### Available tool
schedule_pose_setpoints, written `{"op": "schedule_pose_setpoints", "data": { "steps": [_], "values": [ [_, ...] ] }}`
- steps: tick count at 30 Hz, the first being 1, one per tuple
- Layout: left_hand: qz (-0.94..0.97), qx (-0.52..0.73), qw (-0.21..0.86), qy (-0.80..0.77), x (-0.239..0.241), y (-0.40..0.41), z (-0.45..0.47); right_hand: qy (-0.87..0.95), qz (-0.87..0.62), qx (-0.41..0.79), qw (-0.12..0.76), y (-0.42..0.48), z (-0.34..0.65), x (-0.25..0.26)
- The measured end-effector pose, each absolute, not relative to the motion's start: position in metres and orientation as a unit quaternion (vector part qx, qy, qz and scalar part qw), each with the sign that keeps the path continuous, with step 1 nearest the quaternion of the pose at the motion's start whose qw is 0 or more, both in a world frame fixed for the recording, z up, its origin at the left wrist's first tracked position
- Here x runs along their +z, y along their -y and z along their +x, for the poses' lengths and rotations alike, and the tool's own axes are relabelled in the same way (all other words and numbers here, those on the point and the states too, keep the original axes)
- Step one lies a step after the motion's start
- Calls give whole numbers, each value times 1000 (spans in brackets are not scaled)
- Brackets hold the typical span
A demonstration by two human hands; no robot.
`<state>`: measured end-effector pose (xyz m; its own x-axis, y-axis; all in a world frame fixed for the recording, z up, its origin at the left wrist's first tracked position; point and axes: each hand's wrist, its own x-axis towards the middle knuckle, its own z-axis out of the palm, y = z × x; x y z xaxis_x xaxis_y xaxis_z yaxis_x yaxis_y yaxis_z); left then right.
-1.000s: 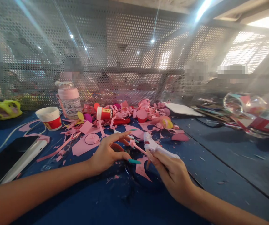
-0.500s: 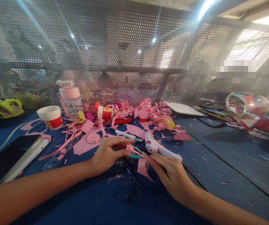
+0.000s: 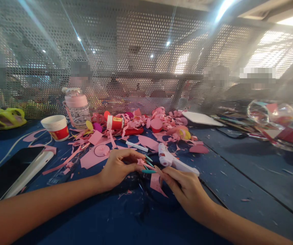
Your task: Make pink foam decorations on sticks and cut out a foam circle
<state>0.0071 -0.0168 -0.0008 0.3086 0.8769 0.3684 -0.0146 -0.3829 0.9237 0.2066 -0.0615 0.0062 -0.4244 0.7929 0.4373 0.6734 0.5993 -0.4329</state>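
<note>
My left hand (image 3: 118, 168) pinches a narrow pink paper strip (image 3: 149, 165) between thumb and fingers; the strip's end there looks folded or knotted. Long teal fingernails (image 3: 149, 171) stick out from this hand past the paper. Facing it, my right hand (image 3: 183, 185) is closed with thumb and forefinger on the strip's other end. Below the fingers lies a cut pink paper piece (image 3: 157, 185) with a curved edge. A white glue gun (image 3: 177, 161) rests just behind my right hand, and a white pen-like stick (image 3: 135, 145) lies beyond my left.
Pink paper scraps (image 3: 159, 119) heap at the back, around a tipped red-and-white paper cup (image 3: 115, 122). Stacked paper cups (image 3: 56, 127), a pink-lidded bottle (image 3: 77, 107) and a phone (image 3: 11, 170) stand or lie left. A clear plastic container (image 3: 276, 119) sits right. Perforated panel (image 3: 146, 51) behind.
The fingers of my left hand have shifted slightly, the upper teal nail dropping closer to the strip. More of the strip's folded pink end now shows. My right hand stays nearly still.
</note>
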Motion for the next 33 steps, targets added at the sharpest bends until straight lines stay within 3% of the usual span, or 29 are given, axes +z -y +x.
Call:
{"op": "schedule_pose_setpoints", "data": {
  "steps": [13, 16, 19, 24, 28, 33],
  "values": [
    [653, 484, 469, -347, 1, 17, 7, 828, -449, 144, 304, 60, 208, 5],
    [651, 464, 479, -363, 3, 18, 7, 783, -468, 225, 343, 60, 206, 8],
    [663, 462, 471, -353, 3, 17, 8, 682, -485, 383, 392, 60, 202, 11],
    [703, 528, 323, -349, 0, 11, 4, 563, -453, 554, 413, 59, 198, 11],
    [767, 539, 146, -315, -1, 5, -3, 556, -442, 581, 397, 58, 196, 11],
    [811, 523, 56, -258, 2, 5, -6, 556, -465, 579, 374, 58, 195, 14]
  ]
}}
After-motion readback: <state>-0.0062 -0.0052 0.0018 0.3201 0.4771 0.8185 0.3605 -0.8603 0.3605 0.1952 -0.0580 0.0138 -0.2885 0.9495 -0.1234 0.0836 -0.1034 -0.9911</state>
